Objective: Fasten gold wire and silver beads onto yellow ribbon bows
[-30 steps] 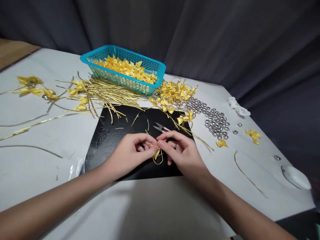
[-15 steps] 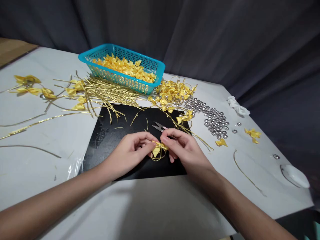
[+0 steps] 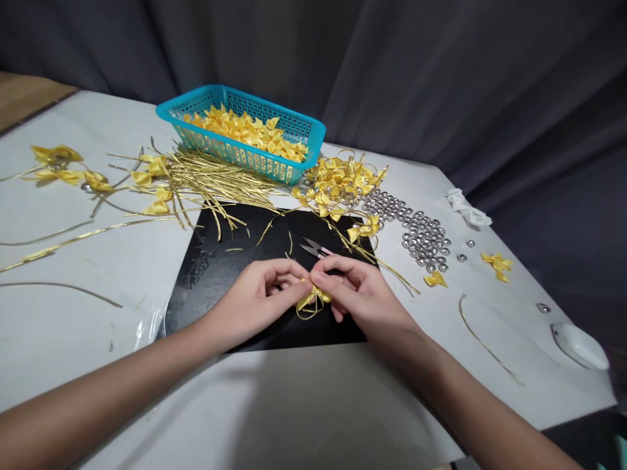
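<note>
**A:** What's different from half a second ago? Looks the same to me lol

**B:** Nah, look at the fingertips. They were a bit apart, with more of that small yellow satin ribbon bow (image 3: pixel 313 299) showing. Now they meet along its top edge and cover more of it. The thin, shiny gold cord loop (image 3: pixel 309 318) still hangs below.

**A:** So which hand has it?

**B:** Both, I'd say. The left hand (image 3: pixel 259 290) pinches its left side between thumb and finger, and the right hand (image 3: pixel 360 287) pinches up top on the right. Can't tell what the fingers tucked behind are doing. The bow's over the shiny black rectangular mat (image 3: pixel 206 281).

**A:** Meaning?

**B:** My guess: still fiddly fingertip work, piece not done with. The pink-handled metal thread snips (image 3: pixel 313 249) haven't been picked up, they're on the mat beyond the hands. The pile of domed silver beads (image 3: pixel 426 241) right of the mat and the turquoise plastic basket (image 3: pixel 316 140) behind it look untouched too.
</note>
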The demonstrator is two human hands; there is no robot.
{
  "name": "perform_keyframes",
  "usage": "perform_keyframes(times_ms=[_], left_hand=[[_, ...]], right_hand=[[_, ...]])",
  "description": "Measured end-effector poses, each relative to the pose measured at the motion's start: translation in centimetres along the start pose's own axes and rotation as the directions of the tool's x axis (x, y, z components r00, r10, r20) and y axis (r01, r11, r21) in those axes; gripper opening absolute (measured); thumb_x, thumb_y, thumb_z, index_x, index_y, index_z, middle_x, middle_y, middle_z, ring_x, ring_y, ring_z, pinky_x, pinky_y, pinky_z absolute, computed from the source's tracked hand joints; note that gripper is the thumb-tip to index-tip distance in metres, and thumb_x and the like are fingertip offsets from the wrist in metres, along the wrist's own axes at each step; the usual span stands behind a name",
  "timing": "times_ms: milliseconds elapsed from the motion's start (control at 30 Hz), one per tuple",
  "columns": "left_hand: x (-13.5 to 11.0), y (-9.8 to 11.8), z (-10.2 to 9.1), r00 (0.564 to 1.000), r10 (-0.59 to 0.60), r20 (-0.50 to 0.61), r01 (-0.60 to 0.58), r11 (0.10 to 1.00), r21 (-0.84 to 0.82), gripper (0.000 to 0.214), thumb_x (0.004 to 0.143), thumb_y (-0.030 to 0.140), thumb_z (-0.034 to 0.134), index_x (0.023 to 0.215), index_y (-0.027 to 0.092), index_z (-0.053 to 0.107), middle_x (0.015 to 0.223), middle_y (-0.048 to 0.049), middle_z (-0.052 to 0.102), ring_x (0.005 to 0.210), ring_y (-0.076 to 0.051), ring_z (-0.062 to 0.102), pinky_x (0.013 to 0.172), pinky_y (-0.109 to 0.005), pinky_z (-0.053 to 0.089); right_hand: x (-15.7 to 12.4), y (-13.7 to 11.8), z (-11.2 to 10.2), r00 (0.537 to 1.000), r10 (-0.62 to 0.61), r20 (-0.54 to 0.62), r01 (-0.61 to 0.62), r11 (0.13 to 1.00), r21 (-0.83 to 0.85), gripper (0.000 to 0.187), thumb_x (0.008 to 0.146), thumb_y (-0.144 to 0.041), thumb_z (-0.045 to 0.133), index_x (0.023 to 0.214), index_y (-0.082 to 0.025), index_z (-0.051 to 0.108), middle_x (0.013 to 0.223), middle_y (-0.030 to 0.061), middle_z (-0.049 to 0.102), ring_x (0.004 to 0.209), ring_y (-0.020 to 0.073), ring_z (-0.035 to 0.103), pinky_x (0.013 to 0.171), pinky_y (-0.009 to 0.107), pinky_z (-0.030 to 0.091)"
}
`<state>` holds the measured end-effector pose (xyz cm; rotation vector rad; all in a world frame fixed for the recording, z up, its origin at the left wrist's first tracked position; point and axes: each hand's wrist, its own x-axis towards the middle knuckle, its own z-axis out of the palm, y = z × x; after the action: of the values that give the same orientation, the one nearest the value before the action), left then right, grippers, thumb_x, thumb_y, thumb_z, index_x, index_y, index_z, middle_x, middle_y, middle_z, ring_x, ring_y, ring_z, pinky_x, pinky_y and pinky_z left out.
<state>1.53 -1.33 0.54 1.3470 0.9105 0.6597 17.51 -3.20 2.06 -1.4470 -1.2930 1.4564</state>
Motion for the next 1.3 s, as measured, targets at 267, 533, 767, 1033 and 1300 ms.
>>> perform_keyframes(times_ms=[267, 533, 767, 1033, 1300], left_hand=[[0.1, 0.13, 0.06, 1.0, 0.013, 0.001, -0.013, 1.0, 0.027, 0.016, 0.076, 0.028, 0.061, 0.075, 0.013, 0.064, 0.07, -0.0013, 0.064, 0.06, -0.01, 0.054, 0.051, -0.018, 0.037], [0.14, -0.16, -0.15, 0.999, 0.014, -0.038, -0.014, 1.0, 0.004, 0.015, 0.072, 0.028, 0.065, 0.076, 0.013, 0.066, 0.072, -0.0022, 0.067, 0.062, -0.012, 0.057, 0.053, -0.018, 0.041], [0.3, -0.36, -0.33, 0.999, -0.003, -0.048, 0.0, 0.998, -0.068, 0.017, 0.073, 0.029, 0.067, 0.08, 0.013, 0.065, 0.077, -0.0029, 0.067, 0.067, -0.012, 0.059, 0.06, -0.019, 0.045], [0.16, -0.44, -0.15, 0.999, -0.001, -0.036, -0.001, 0.998, -0.055, 0.022, 0.074, 0.028, 0.065, 0.089, 0.014, 0.058, 0.067, 0.0015, 0.059, 0.056, -0.008, 0.051, 0.051, -0.017, 0.037], [0.05, -0.34, -0.21, 0.999, 0.042, -0.014, -0.043, 0.998, -0.055, 0.017, 0.076, 0.026, 0.062, 0.089, 0.016, 0.055, 0.072, 0.0023, 0.058, 0.066, -0.01, 0.053, 0.056, -0.018, 0.039]], right_hand=[[-0.13, -0.04, 0.0, 0.998, 0.061, -0.002, -0.061, 0.997, 0.042, 0.026, 0.073, -0.04, 0.066, 0.078, -0.015, 0.06, 0.052, -0.006, 0.048, 0.038, 0.0032, 0.039, 0.038, 0.017, 0.029], [-0.13, -0.12, -0.08, 1.0, 0.016, -0.021, -0.013, 0.995, 0.102, 0.021, 0.069, -0.035, 0.069, 0.076, -0.015, 0.063, 0.064, -0.0028, 0.055, 0.045, 0.004, 0.045, 0.041, 0.017, 0.041], [0.05, -0.22, 0.02, 0.999, -0.019, -0.038, 0.023, 0.995, 0.102, 0.028, 0.063, -0.04, 0.072, 0.072, -0.015, 0.062, 0.069, -0.0006, 0.055, 0.057, 0.0071, 0.048, 0.044, 0.016, 0.048], [0.23, 0.09, 0.17, 0.999, 0.01, -0.041, -0.007, 0.998, 0.064, 0.03, 0.059, -0.042, 0.074, 0.067, -0.015, 0.064, 0.073, 0.0007, 0.058, 0.057, 0.0075, 0.051, 0.046, 0.018, 0.048], [-0.15, 0.07, 0.31, 0.995, -0.04, -0.093, 0.048, 0.995, 0.09, 0.019, 0.068, -0.035, 0.069, 0.07, -0.016, 0.064, 0.067, -0.0014, 0.057, 0.053, 0.0061, 0.05, 0.048, 0.018, 0.046]])
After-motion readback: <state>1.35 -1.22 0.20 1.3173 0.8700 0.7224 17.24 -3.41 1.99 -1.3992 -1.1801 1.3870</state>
